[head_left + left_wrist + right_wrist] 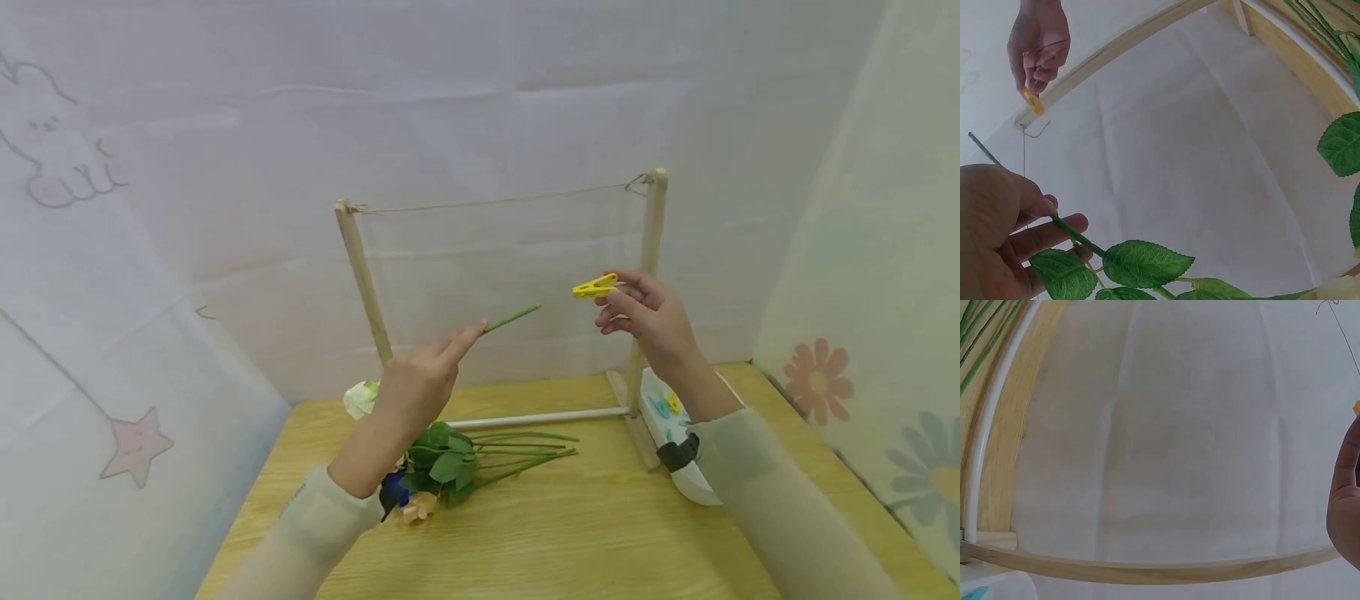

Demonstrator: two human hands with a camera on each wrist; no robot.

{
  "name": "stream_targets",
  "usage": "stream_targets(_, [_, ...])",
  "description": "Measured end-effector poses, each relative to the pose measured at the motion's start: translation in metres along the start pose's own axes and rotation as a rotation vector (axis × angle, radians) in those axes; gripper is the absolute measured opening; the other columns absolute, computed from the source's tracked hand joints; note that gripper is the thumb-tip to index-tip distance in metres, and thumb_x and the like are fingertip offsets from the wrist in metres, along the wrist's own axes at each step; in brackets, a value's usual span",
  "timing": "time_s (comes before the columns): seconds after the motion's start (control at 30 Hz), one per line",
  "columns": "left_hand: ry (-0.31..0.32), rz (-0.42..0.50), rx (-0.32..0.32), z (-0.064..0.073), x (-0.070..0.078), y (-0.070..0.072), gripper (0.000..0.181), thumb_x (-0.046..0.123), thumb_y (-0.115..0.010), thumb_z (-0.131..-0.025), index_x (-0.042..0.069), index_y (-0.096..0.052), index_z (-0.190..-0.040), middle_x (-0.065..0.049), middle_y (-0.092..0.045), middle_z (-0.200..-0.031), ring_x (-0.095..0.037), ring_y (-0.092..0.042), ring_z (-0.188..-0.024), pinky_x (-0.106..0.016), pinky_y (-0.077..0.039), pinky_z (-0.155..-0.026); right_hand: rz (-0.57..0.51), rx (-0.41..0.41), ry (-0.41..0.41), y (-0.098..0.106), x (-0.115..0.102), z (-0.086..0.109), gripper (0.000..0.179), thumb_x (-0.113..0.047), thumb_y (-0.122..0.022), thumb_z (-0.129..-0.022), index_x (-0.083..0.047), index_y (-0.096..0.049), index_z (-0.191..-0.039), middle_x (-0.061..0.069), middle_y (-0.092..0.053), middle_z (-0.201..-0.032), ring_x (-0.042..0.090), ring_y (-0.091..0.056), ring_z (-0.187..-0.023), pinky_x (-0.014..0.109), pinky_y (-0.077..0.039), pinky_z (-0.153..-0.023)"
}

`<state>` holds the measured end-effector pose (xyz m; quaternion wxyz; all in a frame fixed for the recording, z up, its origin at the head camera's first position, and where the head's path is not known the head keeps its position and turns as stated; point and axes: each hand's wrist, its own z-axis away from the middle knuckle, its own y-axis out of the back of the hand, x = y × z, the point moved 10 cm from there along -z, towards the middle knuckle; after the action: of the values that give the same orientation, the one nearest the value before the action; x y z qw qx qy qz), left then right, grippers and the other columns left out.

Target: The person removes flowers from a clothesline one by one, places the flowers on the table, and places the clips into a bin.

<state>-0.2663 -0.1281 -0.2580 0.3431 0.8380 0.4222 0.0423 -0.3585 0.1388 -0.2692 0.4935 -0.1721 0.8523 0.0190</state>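
Note:
My left hand (422,385) pinches the green stem (513,318) of an artificial flower between thumb and fingers, its cut end pointing right and slightly up. Leaves (1144,264) on that stem show below the fingers in the left wrist view; part of a pale bloom (362,399) shows behind the hand in the head view. A yellow clothespin (595,287) is pinched in my right hand (651,321), its tip toward the stem and apart from it. The right wrist view catches only an edge of that hand. Above both hands a thin string (495,201) spans a wooden frame.
The frame's posts (654,221) stand left and right, joined low by a white rod (540,417). More artificial flowers (450,467) lie on the wooden table (570,533), stems to the right. Behind my right forearm sits a white container (697,487) with several clothespins (672,404).

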Motion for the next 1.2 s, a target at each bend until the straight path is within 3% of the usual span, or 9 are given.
stream_targets(0.1, [0.005,-0.047,-0.019,0.007,0.000,-0.004,0.067,-0.008,-0.066,-0.090,0.020,-0.053,-0.149,-0.007,-0.074,-0.118,-0.014,-0.040,-0.042,-0.022,-0.020,-0.040,-0.018,0.002,0.003,0.007,0.004,0.007,0.033,-0.007,-0.060,-0.102,-0.002,-0.057,-0.135,0.008,-0.072,-0.101,0.018,-0.070,-0.078,0.030,-0.061,-0.070])
stream_targets(0.17, [-0.002,-0.097,-0.033,0.012,0.001,-0.008,0.066,-0.007,-0.067,-0.090,0.021,-0.053,-0.149,-0.006,-0.073,-0.121,-0.016,-0.049,-0.046,-0.023,-0.022,-0.038,-0.028,0.014,0.002,0.014,0.007,0.014,0.033,-0.006,-0.059,-0.102,-0.002,-0.056,-0.135,0.006,-0.072,-0.101,0.018,-0.070,-0.079,0.029,-0.061,-0.071])
stream_targets(0.23, [-0.022,-0.140,-0.040,0.015,0.005,-0.013,0.065,-0.006,-0.069,-0.091,0.020,-0.053,-0.149,-0.006,-0.073,-0.121,-0.018,-0.062,-0.055,-0.024,-0.034,-0.037,-0.039,0.037,0.006,0.022,0.009,0.022,0.033,-0.005,-0.058,-0.103,-0.001,-0.056,-0.135,0.006,-0.072,-0.101,0.018,-0.070,-0.079,0.028,-0.061,-0.071])
stream_targets(0.33, [-0.058,-0.189,-0.042,0.018,0.014,-0.023,0.065,-0.005,-0.071,-0.090,0.018,-0.054,-0.148,-0.007,-0.073,-0.119,-0.023,-0.074,-0.081,-0.029,-0.055,-0.052,-0.073,0.063,0.025,0.035,0.008,0.034,0.034,-0.002,-0.056,-0.103,0.005,-0.053,-0.136,0.008,-0.072,-0.101,0.018,-0.071,-0.079,0.028,-0.061,-0.071])
stream_targets(0.4, [-0.078,-0.222,-0.042,0.020,0.020,-0.029,0.066,-0.004,-0.074,-0.089,0.017,-0.054,-0.148,-0.008,-0.073,-0.120,-0.023,-0.075,-0.089,-0.033,-0.061,-0.066,-0.104,0.055,0.042,0.042,0.007,0.042,0.034,0.001,-0.053,-0.103,0.008,-0.051,-0.136,0.009,-0.073,-0.101,0.019,-0.071,-0.079,0.029,-0.061,-0.071])
stream_targets(0.57, [-0.104,-0.339,-0.076,0.026,0.034,-0.043,0.076,-0.002,-0.079,-0.085,0.018,-0.049,-0.152,-0.010,-0.071,-0.126,-0.025,-0.074,-0.099,-0.037,-0.062,-0.078,-0.125,0.061,0.055,0.061,0.007,0.063,0.032,0.006,-0.047,-0.104,0.010,-0.050,-0.135,0.009,-0.073,-0.101,0.019,-0.071,-0.080,0.028,-0.061,-0.072])
stream_targets(0.73, [-0.122,-0.390,-0.117,0.033,0.046,-0.056,0.076,-0.004,-0.076,-0.087,0.024,-0.049,-0.152,-0.010,-0.069,-0.126,-0.027,-0.072,-0.102,-0.036,-0.062,-0.079,-0.134,0.094,0.032,0.082,0.013,0.084,0.032,0.008,-0.043,-0.105,0.004,-0.054,-0.134,0.009,-0.072,-0.101,0.018,-0.072,-0.081,0.027,-0.061,-0.073])
stream_targets(1.0, [-0.166,-0.407,-0.143,0.044,0.059,-0.080,0.074,0.002,-0.076,-0.089,0.029,-0.048,-0.152,-0.012,-0.069,-0.125,-0.027,-0.073,-0.100,-0.037,-0.062,-0.077,-0.147,0.153,0.005,0.120,0.025,0.115,0.035,0.007,-0.041,-0.105,-0.002,-0.056,-0.136,0.008,-0.073,-0.103,0.017,-0.072,-0.083,0.026,-0.061,-0.074])
stream_targets(1.2, [-0.171,-0.389,-0.243,0.058,0.058,-0.102,0.081,0.003,-0.079,-0.087,0.027,-0.043,-0.155,-0.013,-0.067,-0.129,-0.028,-0.071,-0.106,-0.040,-0.062,-0.080,-0.093,0.226,-0.050,0.143,0.035,0.128,0.034,0.002,-0.046,-0.105,-0.008,-0.058,-0.136,0.005,-0.073,-0.104,0.015,-0.071,-0.082,0.025,-0.061,-0.075])
